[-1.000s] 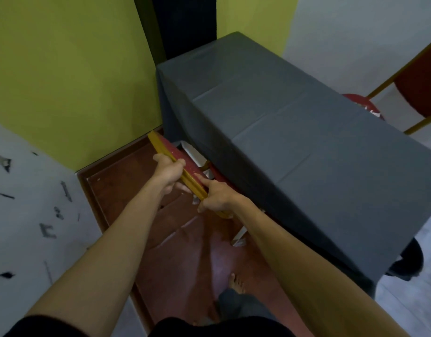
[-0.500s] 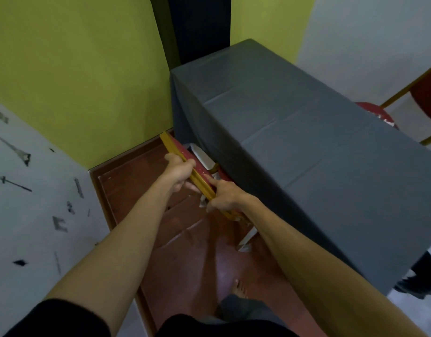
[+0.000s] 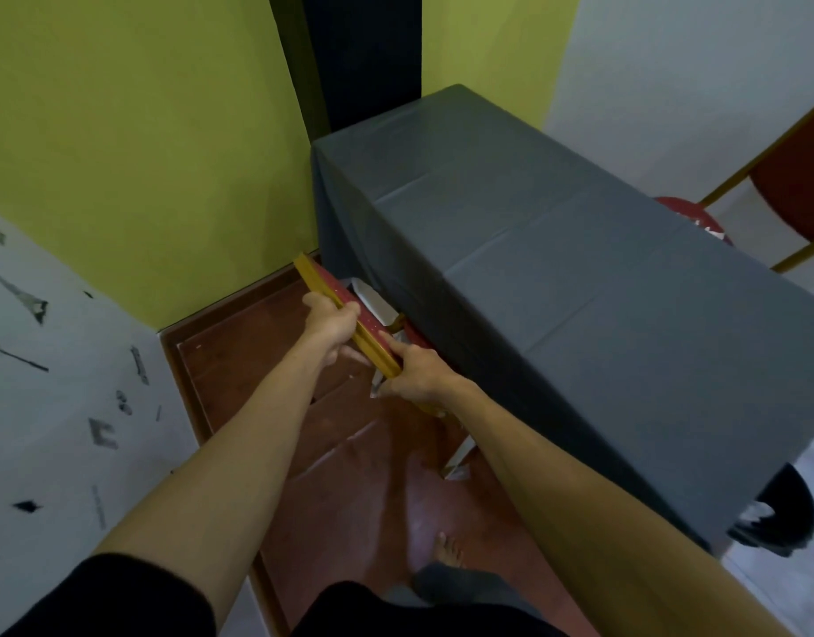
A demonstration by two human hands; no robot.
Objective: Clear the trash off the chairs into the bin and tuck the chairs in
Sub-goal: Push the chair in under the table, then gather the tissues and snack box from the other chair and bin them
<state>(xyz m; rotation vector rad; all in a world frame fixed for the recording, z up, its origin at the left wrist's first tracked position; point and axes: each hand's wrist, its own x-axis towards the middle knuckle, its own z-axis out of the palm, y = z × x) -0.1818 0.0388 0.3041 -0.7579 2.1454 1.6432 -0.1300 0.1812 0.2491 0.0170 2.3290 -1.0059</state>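
Gray tablecloth (image 3: 557, 278) fills the middle-right of the frame, yellow-green wall (image 3: 143, 144) upper left, reddish-brown floor (image 3: 258, 360) down the center.

Lighting is dim and even, with no lamp or window in view. The picture has a muted, greenish-grey cast. The cloth (image 3: 557, 278) on the table shows a soft sheen along its top, no hard glare. Faint, diffuse shadows of the arms fall on the red-brown floor (image 3: 258, 360). The gap under the table's near edge is dark. Wide-angle distortion bends the walls and the table's edges, most at the corners. Detail is soft throughout; the wall marks (image 3: 104, 432) at left look smeared.
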